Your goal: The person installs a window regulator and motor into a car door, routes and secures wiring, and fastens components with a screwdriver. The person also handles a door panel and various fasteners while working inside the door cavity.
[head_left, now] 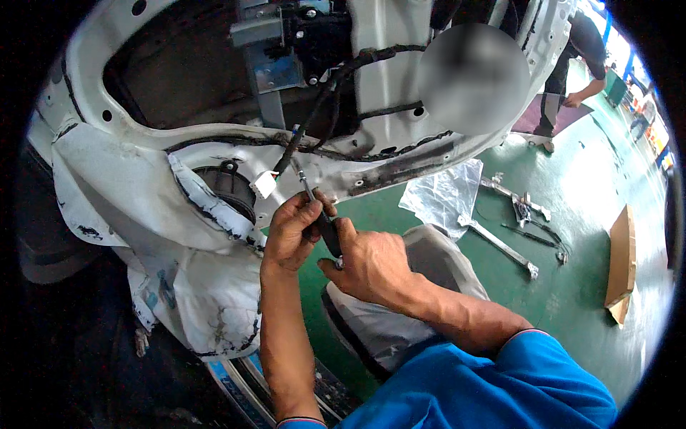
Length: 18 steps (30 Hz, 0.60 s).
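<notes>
Both hands are on a screwdriver-like tool with a dark handle and a slim metal shaft. My left hand pinches it where shaft and handle meet. Wrapped around the handle's rear end is my right hand. The shaft points up and left to the lower edge of a bare white car door; whether its tip touches a fastener, I cannot make out. Just left of the tip, a white plug connector hangs from a black wiring harness.
A loose white liner sheet droops from the door at left, beside a round speaker. On the green floor lie a clear plastic bag, a metal window regulator and an opened cardboard box. Another person stands behind the door.
</notes>
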Tool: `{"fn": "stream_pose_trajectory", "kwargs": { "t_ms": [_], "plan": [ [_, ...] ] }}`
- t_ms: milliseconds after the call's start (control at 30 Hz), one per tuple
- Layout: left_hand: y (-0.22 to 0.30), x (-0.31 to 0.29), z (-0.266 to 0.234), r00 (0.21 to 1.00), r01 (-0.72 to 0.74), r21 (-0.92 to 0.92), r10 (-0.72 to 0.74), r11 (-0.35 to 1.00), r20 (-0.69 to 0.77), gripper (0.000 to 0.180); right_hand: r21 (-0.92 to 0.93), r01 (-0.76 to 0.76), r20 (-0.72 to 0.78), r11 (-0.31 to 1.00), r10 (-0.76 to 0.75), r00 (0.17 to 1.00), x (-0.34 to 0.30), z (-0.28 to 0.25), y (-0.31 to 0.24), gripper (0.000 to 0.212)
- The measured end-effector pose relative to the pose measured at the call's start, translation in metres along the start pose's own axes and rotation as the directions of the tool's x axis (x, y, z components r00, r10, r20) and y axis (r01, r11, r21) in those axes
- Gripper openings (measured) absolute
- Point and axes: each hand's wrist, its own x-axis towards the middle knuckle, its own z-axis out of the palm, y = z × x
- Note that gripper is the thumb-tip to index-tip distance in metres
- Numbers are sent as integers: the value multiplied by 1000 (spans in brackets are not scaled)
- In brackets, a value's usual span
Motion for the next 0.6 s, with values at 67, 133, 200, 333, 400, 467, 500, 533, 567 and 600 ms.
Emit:
{"fn": "stream_pose_trajectory", "kwargs": {
  "t_ms": [67, 133, 200, 333, 400, 467, 500, 533, 567, 600],
  "plan": [
    [0, -1, -1, 999, -37, 5, 37, 999, -16, 28, 514, -121, 121, 849, 68, 990, 3, 8, -8, 42],
    [5, -2, -4, 1000, -12, -18, 12, 1000, 21, 31, 917, -394, 393, 67, 29, 919, 7, 19, -17, 37],
    [10, -2, -9, 1000, 22, -2, -22, 1000, 15, 32, 906, -374, 366, -199, -77, 927, 8, 24, -23, 29],
    [11, -1, -10, 1000, 9, 72, -10, 997, 11, 31, 596, -147, 236, 789, 3, 972, 12, 11, -8, 35],
    [9, -1, -7, 1000, 27, 72, -28, 997, 11, 30, 163, -59, 170, 985, 31, 985, 7, 6, -1, 35],
    [7, -2, -2, 1000, 0, 22, 0, 1000, -4, 31, 337, -124, 211, 933, 53, 976, 5, 7, -2, 34],
    [9, -4, -2, 1000, -4, 32, 5, 999, -3, 32, 680, -233, 286, 695, 41, 957, 6, 11, -8, 34],
    [11, -6, -1, 1000, -2, 30, 2, 1000, -9, 33, 849, -362, 373, 384, 49, 927, 9, 16, -13, 33],
    [13, -8, -2, 1000, -2, 26, 2, 1000, -16, 33, 886, -422, 411, -191, -99, 906, 9, 21, -21, 33],
    [14, -11, -3, 1000, -3, 21, 3, 1000, -27, 33, 887, -377, 346, -266, -155, 925, 12, 22, -24, 31]
  ]
}}
